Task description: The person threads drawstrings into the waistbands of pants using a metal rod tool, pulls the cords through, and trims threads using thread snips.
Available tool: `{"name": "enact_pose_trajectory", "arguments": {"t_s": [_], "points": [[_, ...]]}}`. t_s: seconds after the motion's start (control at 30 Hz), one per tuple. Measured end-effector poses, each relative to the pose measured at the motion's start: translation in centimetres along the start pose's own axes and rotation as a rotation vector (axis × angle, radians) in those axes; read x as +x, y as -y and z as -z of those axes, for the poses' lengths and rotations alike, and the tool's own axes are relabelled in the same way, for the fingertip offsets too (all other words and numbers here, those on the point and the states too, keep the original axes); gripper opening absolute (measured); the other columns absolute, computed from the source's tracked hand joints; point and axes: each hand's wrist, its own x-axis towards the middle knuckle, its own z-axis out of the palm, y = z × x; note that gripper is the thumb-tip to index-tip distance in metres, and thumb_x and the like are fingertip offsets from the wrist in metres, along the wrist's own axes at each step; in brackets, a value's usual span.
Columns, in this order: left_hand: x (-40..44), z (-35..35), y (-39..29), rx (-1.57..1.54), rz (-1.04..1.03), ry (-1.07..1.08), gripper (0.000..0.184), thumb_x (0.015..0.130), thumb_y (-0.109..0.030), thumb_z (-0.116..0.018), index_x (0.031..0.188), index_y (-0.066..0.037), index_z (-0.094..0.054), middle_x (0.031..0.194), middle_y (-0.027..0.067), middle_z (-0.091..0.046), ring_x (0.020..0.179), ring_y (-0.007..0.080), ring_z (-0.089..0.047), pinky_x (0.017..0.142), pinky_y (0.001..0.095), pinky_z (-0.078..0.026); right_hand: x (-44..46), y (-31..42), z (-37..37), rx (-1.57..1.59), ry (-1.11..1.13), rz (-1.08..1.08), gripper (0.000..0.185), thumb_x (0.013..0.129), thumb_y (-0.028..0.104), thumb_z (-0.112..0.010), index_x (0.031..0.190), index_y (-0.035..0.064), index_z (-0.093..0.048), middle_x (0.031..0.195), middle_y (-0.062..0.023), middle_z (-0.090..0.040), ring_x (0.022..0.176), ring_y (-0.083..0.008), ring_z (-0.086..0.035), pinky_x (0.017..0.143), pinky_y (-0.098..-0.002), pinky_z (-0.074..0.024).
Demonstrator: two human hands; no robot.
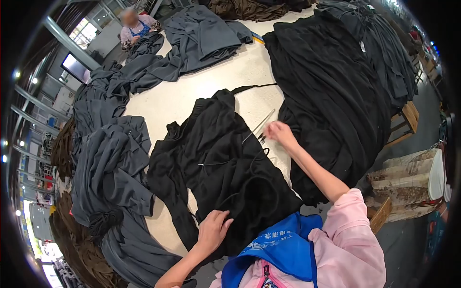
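Observation:
A black garment (216, 144) lies spread over the pale table, with a dark cord looped on it and a small metal cord tip (201, 164). My left hand (213, 231) rests on its near edge, fingers a little apart, holding nothing that shows. To the right of the garment, my right hand (281, 134) is closed, fingertips pressed together beside a small dark item; what it grips is too small to name. A thin metal tool (258, 126) lies slantwise just left of those fingers, across the garment's edge.
Grey garments (110, 173) are heaped along the left and far sides of the table (168, 98). A large black pile (331, 91) stands at the right, with wooden stools (407, 119) beyond. Another person (139, 30) is at the far left.

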Motion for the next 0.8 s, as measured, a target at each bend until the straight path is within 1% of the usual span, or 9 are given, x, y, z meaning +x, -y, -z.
{"name": "enact_pose_trajectory", "arguments": {"t_s": [0.1,0.13,0.2,0.33,0.4,0.47,0.6,0.73,0.8], "points": [[1.6,-1.3,-0.1,-0.213,0.201,0.166,0.027,0.076,-0.014,-0.057,0.101,-0.003,-0.053,0.067,0.0089,-0.050,0.053,0.0174,-0.050,0.050,0.0266,-0.041,-5.8,4.1,-1.7,-0.096,0.266,-0.324,0.047,0.087,0.034,-0.036,0.069,-0.0034,-0.058,0.061,-0.0102,-0.057,0.058,-0.0143,-0.056,0.059,-0.0233,-0.0466],[2.2,-1.8,-0.2,-0.224,0.195,0.165,0.027,0.076,-0.014,-0.057,0.101,-0.003,-0.053,0.067,0.0089,-0.050,0.053,0.0174,-0.050,0.050,0.0266,-0.041,-6.8,3.1,-2.0,-0.175,0.307,-0.456,0.046,0.087,0.035,-0.038,0.074,-0.0048,-0.058,0.065,-0.0108,-0.058,0.062,-0.0150,-0.058,0.059,-0.0240,-0.0476],[3.6,-2.7,-0.5,-0.979,0.777,0.296,0.037,0.082,-0.019,-0.051,0.115,-0.005,-0.043,0.066,0.0060,-0.050,0.051,0.0133,-0.048,0.048,0.0253,-0.040,-8.8,0.5,-3.0,-0.292,0.332,-0.393,0.040,0.086,0.034,-0.041,0.090,-0.0039,-0.055,0.075,-0.0065,-0.056,0.066,-0.0112,-0.053,0.061,-0.0228,-0.0457],[4.2,-5.6,0.7,-1.548,0.802,-0.023,0.040,0.086,-0.027,-0.044,0.118,-0.003,-0.038,0.061,0.0007,-0.042,0.053,0.0097,-0.044,0.048,0.0224,-0.038,-11.6,-0.7,-5.9,-0.204,0.358,-0.404,0.046,0.082,0.031,-0.048,0.118,0.0049,-0.036,0.079,0.0014,-0.046,0.070,-0.0050,-0.044,0.061,-0.0180,-0.0385],[3.5,-5.5,0.6,-1.505,0.816,-0.047,0.036,0.087,-0.028,-0.042,0.111,-0.001,-0.043,0.063,-0.0008,-0.040,0.054,0.0094,-0.042,0.049,0.0223,-0.037,-13.4,0.2,-7.0,-0.008,0.393,-0.499,0.050,0.080,0.022,-0.053,0.122,0.0066,-0.030,0.087,0.0016,-0.046,0.071,-0.0046,-0.043,0.059,-0.0173,-0.0367],[2.6,-5.5,0.6,-1.433,0.824,0.011,0.031,0.087,-0.031,-0.041,0.099,-0.003,-0.048,0.061,-0.0005,-0.039,0.053,0.0097,-0.041,0.050,0.0228,-0.037,-12.5,0.5,-6.6,0.223,0.348,-0.241,0.052,0.079,0.017,-0.055,0.122,0.0056,-0.030,0.089,0.0011,-0.048,0.075,-0.0069,-0.046,0.064,-0.0191,-0.0387],[1.8,-4.4,-0.1,-1.342,0.855,-0.078,0.023,0.087,-0.026,-0.042,0.082,-0.004,-0.049,0.056,-0.0009,-0.036,0.051,0.0096,-0.038,0.050,0.0241,-0.035,-9.2,4.3,-4.2,1.046,0.018,-0.196,0.020,0.084,0.022,-0.045,0.097,0.0071,-0.048,0.076,-0.0016,-0.050,0.075,-0.0148,-0.050,0.072,-0.0306,-0.0415],[2.7,-3.4,0.1,-1.362,0.941,-0.163,0.013,0.078,-0.015,-0.048,0.067,-0.014,-0.043,0.051,-0.0060,-0.025,0.045,0.0084,-0.028,0.046,0.0234,-0.026,-7.4,10.2,2.1,0.785,-0.271,-0.047,0.013,0.084,0.019,-0.043,0.081,0.0069,-0.044,0.052,0.0038,-0.028,0.042,-0.0086,-0.028,0.049,-0.0249,-0.0339],[2.0,-1.3,-0.3,-1.321,0.901,-0.221,0.013,0.077,-0.014,-0.054,0.082,-0.003,-0.054,0.057,0.0035,-0.042,0.048,0.0135,-0.041,0.045,0.0257,-0.035,-7.9,13.0,4.1,0.803,-0.345,0.035,0.018,0.087,0.025,-0.041,0.081,0.0076,-0.041,0.052,0.0055,-0.025,0.041,-0.0061,-0.024,0.048,-0.0244,-0.0331]]}}
